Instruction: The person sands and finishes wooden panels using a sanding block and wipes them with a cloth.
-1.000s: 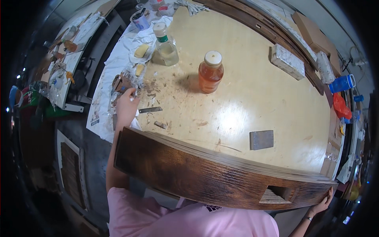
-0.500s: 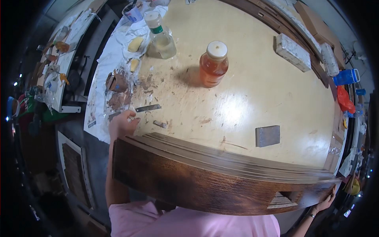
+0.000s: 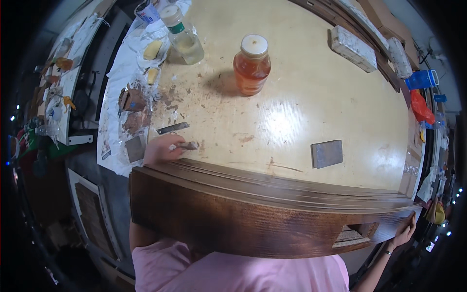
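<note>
Clock from mid-view. Nearest, 5–7 o'c.: dk wood beam (image 3: pixel 233 219), long, squared, coarse ridged grain, stepped grooves on upper face, rect. cut-out nr R end. Lies across person's front, L end over L forearm; place little changed.

R hand (image 3: pixel 404 231), 4 o'c.: grasping beam's R end, some fingers hidden.

L hand (image 3: pixel 165 147), 9 o'c.: half a sec. ago nr grey block on cloth, now over at small grey piece (image 3: pixel 189 145). Fingers curled against it; gripped or just touched, can't tell. Looks like attention's shifted to that piece while R hand steadies beam.

Beyond: grey block (image 3: pixel 135 148) now uncovered, flat, matte, on white cloth (image 3: pixel 113 117); dk flat strip (image 3: pixel 173 128), 9–10 o'c.; brown lump (image 3: pixel 132 100), crumbly-looking, 10 o'c. Squarish grey pad (image 3: pixel 327 154), 3 o'c.

Far: amber-liquid jar (image 3: pixel 252 73), glossy, 12; clear bottle (image 3: pixel 187 47), green band, 11.
</note>
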Demonstrator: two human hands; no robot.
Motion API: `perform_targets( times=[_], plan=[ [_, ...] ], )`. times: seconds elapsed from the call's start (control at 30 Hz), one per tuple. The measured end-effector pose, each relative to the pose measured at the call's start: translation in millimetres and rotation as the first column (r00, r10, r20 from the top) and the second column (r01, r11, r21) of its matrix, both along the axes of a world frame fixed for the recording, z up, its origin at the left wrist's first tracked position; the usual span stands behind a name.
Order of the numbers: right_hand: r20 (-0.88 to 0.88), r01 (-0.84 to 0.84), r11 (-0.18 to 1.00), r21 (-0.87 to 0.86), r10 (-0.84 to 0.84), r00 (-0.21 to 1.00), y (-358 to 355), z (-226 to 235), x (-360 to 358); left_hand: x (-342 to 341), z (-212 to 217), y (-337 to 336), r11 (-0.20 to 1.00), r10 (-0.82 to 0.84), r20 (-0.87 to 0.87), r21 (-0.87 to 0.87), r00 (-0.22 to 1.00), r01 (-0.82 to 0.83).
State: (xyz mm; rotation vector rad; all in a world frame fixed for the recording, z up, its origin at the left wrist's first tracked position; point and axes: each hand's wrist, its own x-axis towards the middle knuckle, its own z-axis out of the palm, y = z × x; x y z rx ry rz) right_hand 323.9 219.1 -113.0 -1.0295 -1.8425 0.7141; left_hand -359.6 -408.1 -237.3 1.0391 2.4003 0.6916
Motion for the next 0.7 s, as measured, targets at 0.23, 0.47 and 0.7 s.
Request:
perform_targets(
  times=[0.23, 0.47, 0.7],
  plan=[
    [0.31, 0.177, 0.971, 0.162, -0.22, 0.925, -60, 49, -100, 8, 159, -9, 0.784, 0.576, -0.107, 0.353, 0.81, -0.511],
    [0.13, -0.343, 0.921, -0.183, 0.369, 0.921, -198, 124, -281, 110, 307, 109, 0.869, -0.051, -0.517, 0.399, 0.854, 0.293],
    [-0.122, -0.868, 0.299, -0.397, 0.92, 0.373, -240, 150, -326, 216, 315, 224, 0.683, -0.384, -0.756, 0.154, 0.531, 0.714]
  ],
)
